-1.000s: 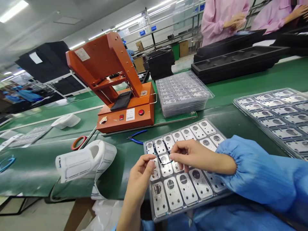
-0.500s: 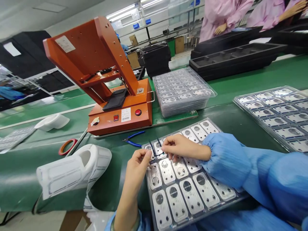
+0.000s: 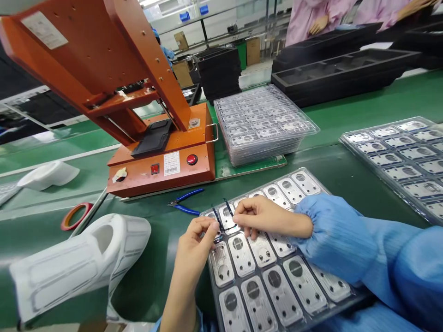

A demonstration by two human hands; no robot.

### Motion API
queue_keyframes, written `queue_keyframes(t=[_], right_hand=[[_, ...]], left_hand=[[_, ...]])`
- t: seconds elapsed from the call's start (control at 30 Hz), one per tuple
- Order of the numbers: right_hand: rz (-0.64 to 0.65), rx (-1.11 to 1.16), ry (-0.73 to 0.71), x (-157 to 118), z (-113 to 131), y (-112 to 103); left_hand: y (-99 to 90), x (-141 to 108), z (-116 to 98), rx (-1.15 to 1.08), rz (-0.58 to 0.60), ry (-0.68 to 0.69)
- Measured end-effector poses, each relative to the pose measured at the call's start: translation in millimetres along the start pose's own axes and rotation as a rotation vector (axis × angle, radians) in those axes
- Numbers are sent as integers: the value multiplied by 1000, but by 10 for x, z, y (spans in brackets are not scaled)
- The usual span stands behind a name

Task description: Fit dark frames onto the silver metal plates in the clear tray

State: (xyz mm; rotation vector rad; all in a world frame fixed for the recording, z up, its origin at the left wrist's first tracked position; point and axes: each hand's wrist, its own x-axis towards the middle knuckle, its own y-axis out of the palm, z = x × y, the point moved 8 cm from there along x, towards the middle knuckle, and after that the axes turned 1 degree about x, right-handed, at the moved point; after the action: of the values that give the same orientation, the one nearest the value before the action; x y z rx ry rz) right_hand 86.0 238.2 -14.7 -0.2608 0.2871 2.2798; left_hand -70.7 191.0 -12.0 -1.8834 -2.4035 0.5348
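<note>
Between my two hands is a thin, dark, U-shaped strip point(image 3: 216, 215), its two free ends pointing up and away from me. My left hand point(image 3: 196, 242) pinches its left side between thumb and fingertips. On the other side, my right hand point(image 3: 258, 215) is closed on the strip's right part with curled fingers. Both hands are over the upper left of a clear plastic tray point(image 3: 239, 275), which lies tilted in front of me. Rows of silvery rectangular metal plates point(image 3: 258, 299), each with a large round mark and small dark holes, fill its pockets.
Blue-handled cutters point(image 3: 187, 210) lie beyond the tray near an orange press point(image 3: 204, 166). A roll of white backing point(image 3: 69, 263) and red tape point(image 3: 76, 216) are at left. Stacked trays point(image 3: 263, 147), another filled tray point(image 3: 394, 161) and black foam trays point(image 3: 342, 76) stand behind and right.
The view has shifted, so the press and white roll appear larger and further left. Both hands keep hold of the dark strip, almost unmoved over the tray.
</note>
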Motion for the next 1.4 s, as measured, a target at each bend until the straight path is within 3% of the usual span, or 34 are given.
queue_keyframes(t=[0.3,0.5,0.63,1.1,1.4], right_hand=[[32,-33,37,11,-74,12],[-110,-354,-163,-17,118,-74],[-126,-450,-176,3,102,-62],[-106,-669,-231,22,108,1],[-90,-670,-227,29,84,3]], left_hand=[[-33,-6,-48,50,38,63],[-58,31,-146,342,-29,212],[38,13,-168,472,-21,292],[100,-18,-136,506,-1,349],[134,-44,-143,556,1,399]])
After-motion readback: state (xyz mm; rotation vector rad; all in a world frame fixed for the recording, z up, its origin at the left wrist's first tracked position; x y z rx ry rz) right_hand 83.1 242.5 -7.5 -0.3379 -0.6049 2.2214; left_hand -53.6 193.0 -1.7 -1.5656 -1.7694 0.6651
